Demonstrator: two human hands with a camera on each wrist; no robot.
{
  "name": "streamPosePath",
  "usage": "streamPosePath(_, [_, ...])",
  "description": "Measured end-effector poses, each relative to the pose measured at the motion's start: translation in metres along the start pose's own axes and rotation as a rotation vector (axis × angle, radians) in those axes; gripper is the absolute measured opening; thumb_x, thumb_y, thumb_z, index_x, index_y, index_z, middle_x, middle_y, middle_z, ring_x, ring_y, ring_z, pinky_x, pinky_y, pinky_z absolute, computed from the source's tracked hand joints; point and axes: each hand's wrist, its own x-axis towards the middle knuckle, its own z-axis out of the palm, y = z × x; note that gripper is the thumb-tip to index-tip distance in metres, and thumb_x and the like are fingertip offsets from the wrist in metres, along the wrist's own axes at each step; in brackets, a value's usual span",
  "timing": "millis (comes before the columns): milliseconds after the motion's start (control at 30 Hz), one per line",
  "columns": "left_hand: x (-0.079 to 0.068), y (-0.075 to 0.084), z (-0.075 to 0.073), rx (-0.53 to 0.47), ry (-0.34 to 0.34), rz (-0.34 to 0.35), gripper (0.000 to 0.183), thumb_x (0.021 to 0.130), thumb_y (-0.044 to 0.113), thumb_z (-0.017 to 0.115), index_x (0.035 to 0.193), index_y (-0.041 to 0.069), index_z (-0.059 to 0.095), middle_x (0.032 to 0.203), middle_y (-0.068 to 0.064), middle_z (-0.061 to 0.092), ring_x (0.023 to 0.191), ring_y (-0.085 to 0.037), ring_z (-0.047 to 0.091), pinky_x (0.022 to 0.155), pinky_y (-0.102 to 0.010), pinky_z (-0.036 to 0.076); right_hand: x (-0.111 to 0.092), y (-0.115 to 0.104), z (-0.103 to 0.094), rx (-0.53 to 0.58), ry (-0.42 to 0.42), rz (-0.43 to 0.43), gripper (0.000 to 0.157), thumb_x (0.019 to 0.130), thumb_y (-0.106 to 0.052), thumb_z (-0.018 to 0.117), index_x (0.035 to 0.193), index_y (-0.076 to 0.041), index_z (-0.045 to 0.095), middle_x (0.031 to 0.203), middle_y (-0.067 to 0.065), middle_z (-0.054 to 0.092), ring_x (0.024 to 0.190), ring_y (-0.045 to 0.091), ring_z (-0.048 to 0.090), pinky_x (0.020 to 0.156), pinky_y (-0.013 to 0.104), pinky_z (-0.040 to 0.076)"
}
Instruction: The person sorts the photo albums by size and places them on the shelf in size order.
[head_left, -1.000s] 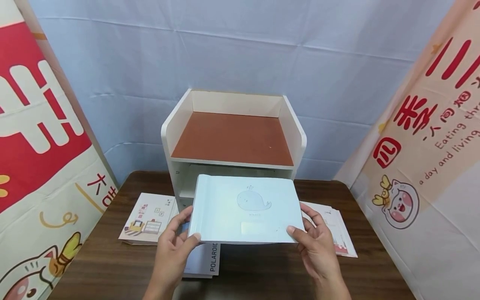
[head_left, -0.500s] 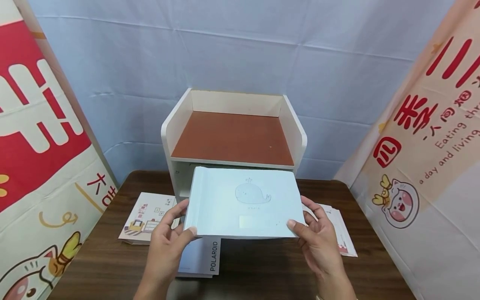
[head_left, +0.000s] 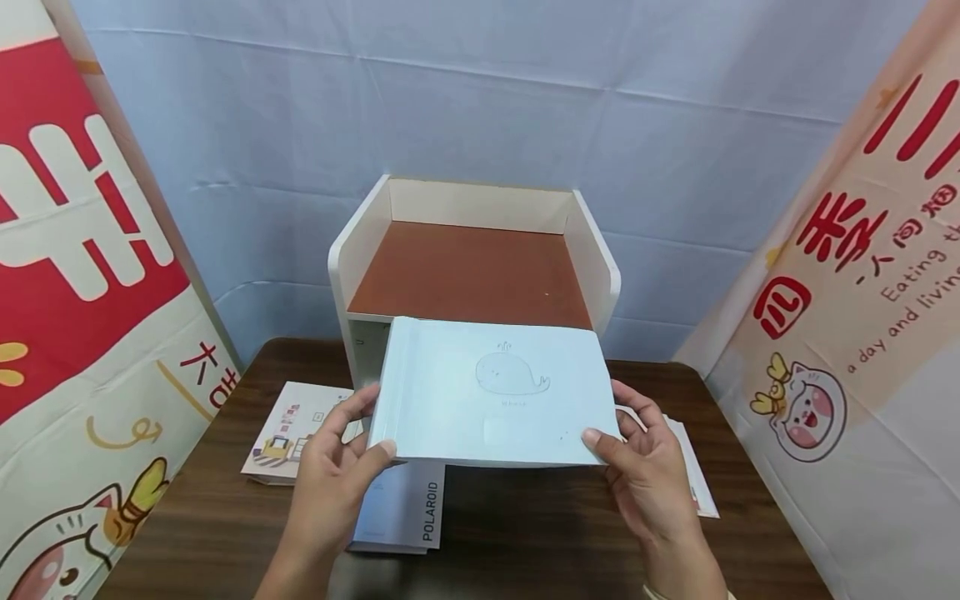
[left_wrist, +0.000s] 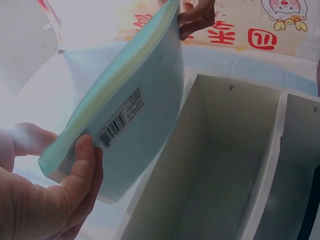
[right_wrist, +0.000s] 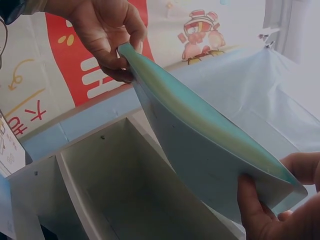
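1. I hold the pale blue album (head_left: 495, 412) off the tabletop (head_left: 540, 533), in front of the shelf unit (head_left: 367, 242); its far edge overlaps the unit's upper front in my view, and I can't tell whether they touch.
2. Its long axis runs side to side, roughly parallel to the shelf unit's front.
3. My left hand (head_left: 330, 467) and right hand (head_left: 651, 467) pinch one short end each, neither nearer: thumbs on top, fingers underneath.
4. The shelf unit has stacked compartments facing me below its brown top; a dark thing (left_wrist: 309, 210) shows by the lower one, too cut off to identify.
5. Left of the shelf unit lies a white book (head_left: 279, 442); before its left side, the POLAROID book (head_left: 401, 512); to its right, white booklets (head_left: 697, 479), partly hidden.
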Motion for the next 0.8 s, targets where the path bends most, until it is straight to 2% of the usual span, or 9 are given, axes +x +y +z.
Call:
streamPosePath(367, [0.008,0.010,-0.002,0.064,-0.007,0.006,0.056,0.085,-0.018,0.047,0.137,-0.005,0.031,0.125,-0.022,0.029,0.113,-0.031,0.052,0.081,-0.040,0.049,0.006,-0.008,0.007,0.026,-0.021,-0.032,0.062,0.079,0.023,0.052,0.133,0.001,0.031,0.103,0.011,0.056,0.086,0.017,0.063,0.066,0.027,0.053])
streamPosePath(567, [0.017,0.015,-0.004,0.102,-0.033,0.041,0.056,0.085,-0.018,0.047,0.137,-0.005,0.033,0.124,-0.021,0.030,0.112,-0.029,0.052,0.081,-0.039,0.049,0.014,-0.015,0.013,0.009,-0.014,-0.056,0.061,0.078,0.023,0.053,0.132,0.001,0.034,0.104,0.013,0.057,0.086,0.018,0.063,0.066,0.027,0.053])
streamPosePath(800, [0.027,0.017,-0.007,0.128,-0.006,0.050,0.057,0.084,-0.019,0.046,0.138,-0.006,0.032,0.116,-0.021,0.032,0.116,-0.030,0.046,0.085,-0.032,0.047,0.026,-0.017,0.020,-0.022,-0.014,-0.032,0.062,0.079,0.022,0.054,0.133,-0.001,0.033,0.106,0.013,0.054,0.086,0.017,0.061,0.066,0.027,0.053])
